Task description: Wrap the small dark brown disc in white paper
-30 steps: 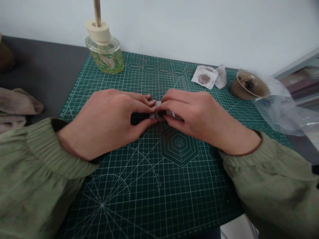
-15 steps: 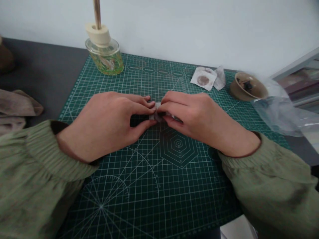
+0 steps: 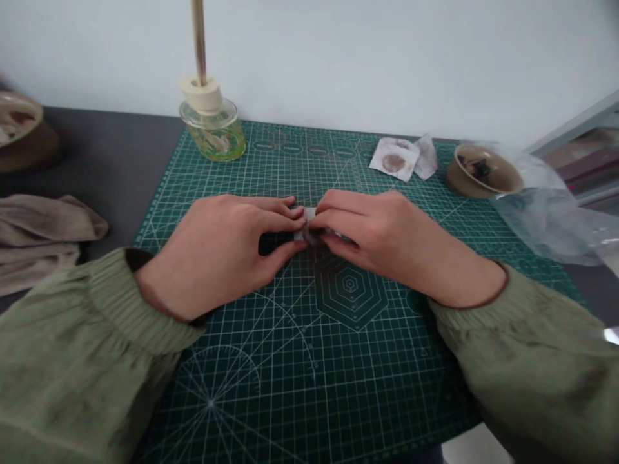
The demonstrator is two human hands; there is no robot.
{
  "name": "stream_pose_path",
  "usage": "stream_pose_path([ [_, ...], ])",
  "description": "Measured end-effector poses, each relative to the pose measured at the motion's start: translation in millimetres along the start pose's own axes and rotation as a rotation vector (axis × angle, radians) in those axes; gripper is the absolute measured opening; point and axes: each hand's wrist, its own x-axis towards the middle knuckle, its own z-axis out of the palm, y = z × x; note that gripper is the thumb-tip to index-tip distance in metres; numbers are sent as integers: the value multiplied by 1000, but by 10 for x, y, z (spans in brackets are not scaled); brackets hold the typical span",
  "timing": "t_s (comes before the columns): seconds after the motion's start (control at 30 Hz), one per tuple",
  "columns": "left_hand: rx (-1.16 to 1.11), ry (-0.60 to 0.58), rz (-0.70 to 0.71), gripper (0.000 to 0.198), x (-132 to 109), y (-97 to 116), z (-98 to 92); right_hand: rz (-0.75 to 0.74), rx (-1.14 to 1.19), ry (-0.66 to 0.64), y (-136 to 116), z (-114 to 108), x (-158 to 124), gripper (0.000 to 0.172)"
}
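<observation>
Between my hands, over the middle of the green cutting mat [image 3: 271,386], is a small white paper-like packet [image 3: 300,233] with a darker greyish part, mostly covered by fingers. My left hand [image 3: 217,251] pinches its left side with thumb and fingertips. My right hand [image 3: 377,232] has its fingertips bunched together on the right side of the packet. Both hands are closed, their fingertips almost meeting. Exactly how the packet is folded cannot be made out.
Toward the back right lie white square packets [image 3: 394,158], one with a round brown patch. Beside them stand a brown bowl [image 3: 464,187] with dark bits and a clear plastic bag [image 3: 536,219]. A reed diffuser [image 3: 217,135], a brownish cloth [image 3: 53,222] and another bowl [image 3: 33,145] are leftward.
The view has shifted slightly, bringing more of the left bowl and cloth into sight. Both hands keep hold of the packet, with hardly any change in the fingers.
</observation>
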Motion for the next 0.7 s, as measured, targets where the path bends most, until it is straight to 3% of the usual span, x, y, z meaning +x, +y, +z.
stream_pose_path([
  [0.13,16,-52,-24,29,-6,3,-6,36,94,95,146,-83,-17,14],
  [0.3,-39,-8,28,34,27,-17,4,243,265,406,239,-52,3,10],
  [0.43,-22,38,-53,34,113,-68,23,263,388,489,269,126,58,10],
  [0.7,52,-100,-56,25,509,-268,11,361,522,590,384,271,94,16],
])
